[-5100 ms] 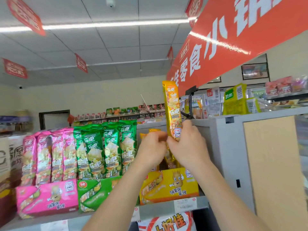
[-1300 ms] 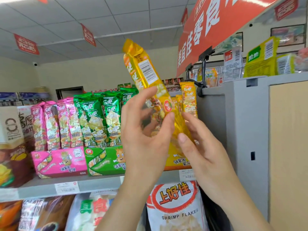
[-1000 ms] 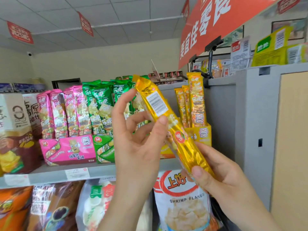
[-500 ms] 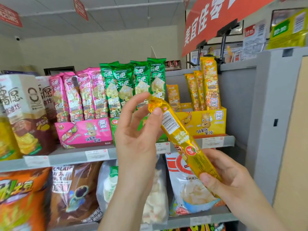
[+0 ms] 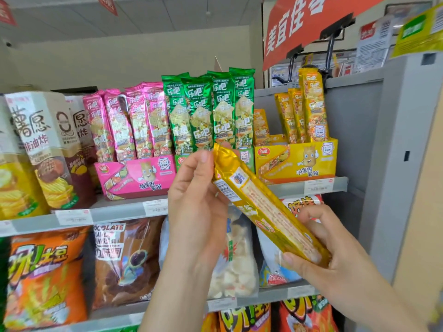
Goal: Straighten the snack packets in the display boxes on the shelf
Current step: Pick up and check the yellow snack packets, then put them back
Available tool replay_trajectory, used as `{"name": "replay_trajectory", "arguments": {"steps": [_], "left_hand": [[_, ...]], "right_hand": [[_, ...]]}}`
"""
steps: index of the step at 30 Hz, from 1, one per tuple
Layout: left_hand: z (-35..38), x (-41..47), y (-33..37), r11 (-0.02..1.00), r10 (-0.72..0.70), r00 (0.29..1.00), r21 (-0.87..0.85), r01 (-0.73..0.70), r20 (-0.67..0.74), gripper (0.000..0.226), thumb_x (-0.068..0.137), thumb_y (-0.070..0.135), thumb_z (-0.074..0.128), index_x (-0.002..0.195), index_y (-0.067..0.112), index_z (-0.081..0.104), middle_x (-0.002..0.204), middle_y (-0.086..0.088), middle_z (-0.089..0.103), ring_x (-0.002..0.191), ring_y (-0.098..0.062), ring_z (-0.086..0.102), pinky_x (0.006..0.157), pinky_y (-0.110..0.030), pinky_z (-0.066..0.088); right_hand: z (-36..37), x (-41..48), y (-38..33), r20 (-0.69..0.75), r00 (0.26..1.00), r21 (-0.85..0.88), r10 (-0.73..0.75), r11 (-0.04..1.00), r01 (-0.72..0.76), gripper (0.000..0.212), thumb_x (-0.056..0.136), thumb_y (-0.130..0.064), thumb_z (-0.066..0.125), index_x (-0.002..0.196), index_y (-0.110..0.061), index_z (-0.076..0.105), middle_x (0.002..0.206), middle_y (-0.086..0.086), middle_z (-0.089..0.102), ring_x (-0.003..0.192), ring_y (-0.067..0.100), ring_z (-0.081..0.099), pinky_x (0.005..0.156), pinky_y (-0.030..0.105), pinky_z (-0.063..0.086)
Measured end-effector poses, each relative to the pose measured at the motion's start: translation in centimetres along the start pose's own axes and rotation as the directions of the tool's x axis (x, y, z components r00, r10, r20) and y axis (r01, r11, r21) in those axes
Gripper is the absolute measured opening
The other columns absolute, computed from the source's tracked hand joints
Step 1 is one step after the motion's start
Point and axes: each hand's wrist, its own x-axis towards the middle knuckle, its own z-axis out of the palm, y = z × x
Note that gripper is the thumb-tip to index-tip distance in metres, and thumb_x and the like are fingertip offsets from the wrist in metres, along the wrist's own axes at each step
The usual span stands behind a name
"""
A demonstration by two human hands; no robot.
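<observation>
Two hands clamp one yellow snack packet (image 5: 263,207), tilted: left hand (image 5: 199,207) pinching top end, right hand (image 5: 335,257) gripping bottom.

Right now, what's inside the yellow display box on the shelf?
The yellow display box holds upright yellow snack packets: three bunched at its right, one at its left. Its front wall hides their bottoms and the floor.

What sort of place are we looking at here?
Most likely a small snack shop or convenience store: shelves with price labels on their edges, snack packets standing in display boxes, and a red banner overhead.
</observation>
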Motion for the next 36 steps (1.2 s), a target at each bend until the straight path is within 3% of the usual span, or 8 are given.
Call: {"name": "replay_trajectory", "arguments": {"steps": [3, 6, 9, 14, 17, 21, 28, 36], "left_hand": [[-0.8, -0.1, 0.9, 0.986, 0.020, 1.000, 0.167, -0.022, 0.008, 0.022, 0.076, 0.035, 0.069, 0.091, 0.020, 0.072, 0.097, -0.005, 0.074, 0.085, -0.018, 0.064, 0.075, -0.031, 0.052], [-1.3, -0.3, 1.4, 0.951, 0.040, 0.999, 0.306, -0.040, 0.008, 0.044, 0.067, 0.042, 0.074, 0.105, 0.022, 0.068, 0.094, -0.003, 0.075, 0.077, -0.013, 0.065, 0.069, -0.029, 0.055], [-2.1, -0.5, 1.8, 0.946, 0.043, 0.999, 0.321, -0.045, 0.012, 0.029, 0.071, 0.034, 0.076, 0.095, 0.017, 0.071, 0.079, 0.001, 0.070, 0.068, -0.011, 0.064, 0.062, -0.026, 0.054], [-3.2, -0.5, 2.8, 0.986, 0.012, 1.000, 0.163, -0.015, 0.021, 0.011, 0.084, 0.021, 0.059, 0.090, 0.014, 0.067, 0.076, 0.000, 0.065, 0.067, -0.011, 0.058, 0.065, -0.028, 0.047], [-3.3, -0.4, 3.2, 0.996, -0.018, 0.999, 0.084, 0.014, 0.049, 0.009, 0.087, 0.021, 0.056, 0.086, 0.015, 0.063, 0.074, 0.000, 0.065, 0.068, -0.013, 0.059, 0.066, -0.028, 0.048], [-3.3, 0.0, 3.3, 0.998, -0.032, 0.999, 0.054, 0.030, 0.029, 0.011, 0.088, 0.026, 0.058, 0.088, 0.016, 0.062, 0.084, -0.006, 0.062, 0.075, -0.018, 0.057, 0.069, -0.029, 0.049], [-3.2, -0.1, 2.7, 0.959, 0.057, 0.996, 0.280, -0.034, -0.074, 0.056, 0.070, 0.021, 0.073, 0.124, 0.017, 0.057, 0.104, -0.003, 0.074, 0.084, -0.014, 0.063, 0.071, -0.030, 0.050], [-3.7, -0.9, 1.9, 0.977, 0.014, 0.997, 0.213, 0.003, -0.079, 0.020, 0.066, 0.033, 0.078, 0.080, 0.022, 0.069, 0.078, 0.002, 0.064, 0.072, -0.013, 0.055, 0.069, -0.030, 0.047]], "right_hand": [[0.7, -0.6, -0.7, -0.163, 0.986, -0.138, -0.047, 0.990, 0.025, 0.057, 0.074, -0.018, 0.082, 0.098, -0.054, 0.045, 0.096, -0.022, 0.068, 0.069, 0.005, 0.064, 0.053, 0.015, 0.049], [1.6, -0.9, -1.2, -0.257, 0.956, -0.436, -0.145, 0.900, 0.019, 0.069, 0.071, -0.015, 0.083, 0.096, -0.063, 0.041, 0.093, -0.028, 0.063, 0.069, 0.010, 0.062, 0.054, 0.034, 0.051], [2.6, -1.2, -1.4, -0.278, 0.937, -0.549, -0.212, 0.836, 0.026, 0.074, 0.068, -0.025, 0.085, 0.099, -0.069, 0.034, 0.087, -0.026, 0.061, 0.076, 0.012, 0.059, 0.056, 0.033, 0.047], [2.4, -1.3, -1.2, -0.063, 0.998, -0.216, 0.018, 0.976, -0.031, 0.063, 0.062, -0.084, 0.057, 0.115, -0.055, 0.041, 0.104, -0.024, 0.066, 0.079, 0.004, 0.067, 0.064, 0.024, 0.052], [2.3, -1.2, -1.4, 0.233, 0.972, 0.109, 0.039, 0.992, -0.066, 0.063, 0.066, -0.082, 0.061, 0.116, -0.044, 0.060, 0.095, 0.000, 0.072, 0.071, 0.016, 0.069, 0.073, 0.030, 0.055], [3.5, -1.1, -1.4, 0.187, 0.982, 0.268, -0.025, 0.963, -0.026, 0.059, 0.067, -0.081, 0.060, 0.107, -0.037, 0.069, 0.085, 0.013, 0.068, 0.061, 0.017, 0.060, 0.064, 0.025, 0.051], [6.2, -1.8, -2.4, -0.160, 0.952, -0.316, -0.261, 0.927, 0.201, 0.038, 0.082, -0.075, 0.045, 0.111, -0.054, 0.053, 0.093, -0.023, 0.064, 0.083, -0.008, 0.059, 0.066, 0.002, 0.041], [7.7, -1.7, -3.2, -0.225, 0.947, -0.408, -0.228, 0.905, 0.120, 0.056, 0.081, -0.072, 0.042, 0.124, -0.039, 0.054, 0.099, -0.022, 0.060, 0.094, -0.001, 0.054, 0.067, 0.009, 0.045]]}}
